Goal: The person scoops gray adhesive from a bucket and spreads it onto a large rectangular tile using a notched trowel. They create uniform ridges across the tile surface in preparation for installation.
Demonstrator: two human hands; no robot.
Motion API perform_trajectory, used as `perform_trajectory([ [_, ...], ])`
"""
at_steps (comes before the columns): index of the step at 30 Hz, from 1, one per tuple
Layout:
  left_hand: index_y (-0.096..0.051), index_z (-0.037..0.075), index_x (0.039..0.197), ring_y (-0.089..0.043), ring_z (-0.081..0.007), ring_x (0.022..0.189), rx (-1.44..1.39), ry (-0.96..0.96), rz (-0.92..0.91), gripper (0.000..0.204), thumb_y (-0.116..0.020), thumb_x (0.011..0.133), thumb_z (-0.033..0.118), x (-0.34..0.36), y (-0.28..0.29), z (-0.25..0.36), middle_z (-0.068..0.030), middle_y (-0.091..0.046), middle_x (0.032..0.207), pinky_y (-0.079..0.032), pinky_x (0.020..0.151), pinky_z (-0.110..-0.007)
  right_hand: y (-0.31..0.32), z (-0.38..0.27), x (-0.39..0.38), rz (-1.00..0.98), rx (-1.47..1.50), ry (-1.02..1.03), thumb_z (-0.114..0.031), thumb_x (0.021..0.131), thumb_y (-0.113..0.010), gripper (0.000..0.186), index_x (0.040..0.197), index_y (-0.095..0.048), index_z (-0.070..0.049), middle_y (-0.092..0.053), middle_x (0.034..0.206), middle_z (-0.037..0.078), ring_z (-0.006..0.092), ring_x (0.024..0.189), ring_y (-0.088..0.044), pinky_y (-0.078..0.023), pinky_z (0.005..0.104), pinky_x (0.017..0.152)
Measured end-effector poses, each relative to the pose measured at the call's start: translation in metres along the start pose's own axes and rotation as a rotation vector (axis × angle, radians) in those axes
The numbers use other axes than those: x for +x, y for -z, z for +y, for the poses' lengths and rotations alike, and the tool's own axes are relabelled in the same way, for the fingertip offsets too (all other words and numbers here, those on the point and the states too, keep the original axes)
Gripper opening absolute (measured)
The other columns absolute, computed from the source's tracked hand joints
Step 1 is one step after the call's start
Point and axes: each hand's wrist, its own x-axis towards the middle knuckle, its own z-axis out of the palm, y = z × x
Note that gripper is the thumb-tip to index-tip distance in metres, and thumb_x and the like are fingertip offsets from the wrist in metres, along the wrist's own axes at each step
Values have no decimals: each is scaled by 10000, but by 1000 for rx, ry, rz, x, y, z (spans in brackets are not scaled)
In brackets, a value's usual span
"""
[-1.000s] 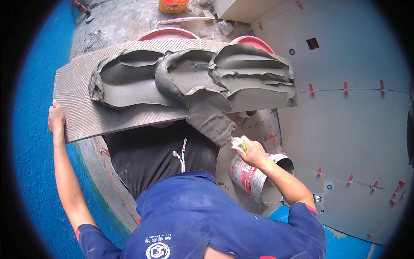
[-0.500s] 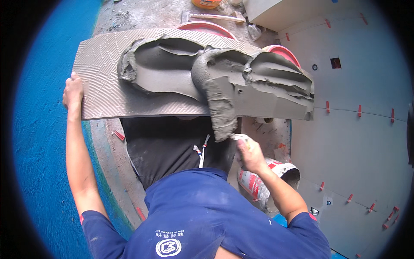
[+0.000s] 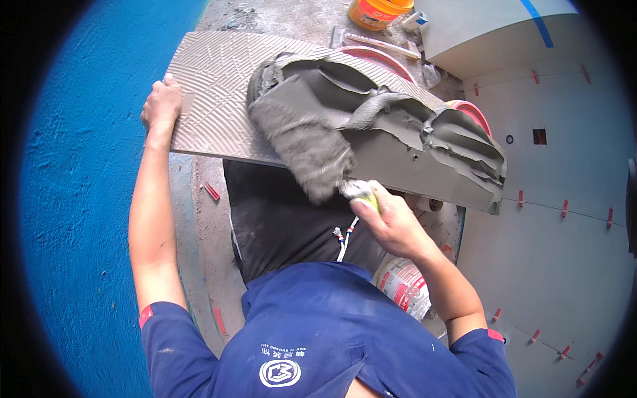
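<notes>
Room under renovation; rough blue wall (image 3: 86, 166) at left; pale tiled wall (image 3: 551, 265) at right with red clips (image 3: 565, 208) in rows, square cutout (image 3: 539, 136); dusty floor (image 3: 295, 18); orange bucket (image 3: 370, 16); grey mortar (image 3: 398, 159) on a slab (image 3: 209, 73)

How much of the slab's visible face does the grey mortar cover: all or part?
Part: mortar lies across the middle and right, while the slab shows pale ribs at its left end, by the left hand.
</notes>
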Motion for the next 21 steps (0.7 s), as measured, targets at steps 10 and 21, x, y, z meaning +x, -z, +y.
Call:
perform_trajectory([
  [10, -559, -9, 1342, -573, -467, 1270, -24, -34, -22, 689, -261, 1046, 536, 1, -4, 3, -284, -622, 1329, -425, 1082, -552, -34, 9, -9, -232, -25, -81, -440, 1032, -560, 473, 1197, -560, 3, -711, 882, 213, 381, 719, -690, -538, 436, 668],
  [21, -578, -49, 1270, -620, -477, 1189, -21, -108, -57, 673, -287, 1058, 520, 0, 2, -7, -311, -662, 1224, -472, 1034, -530, 28, 3, -31, 146, 1319, -669, -684, 993, -459, 561, 972, -489, -124, -415, 671, -22, 90, 449, -367, -362, 268, 420],
])
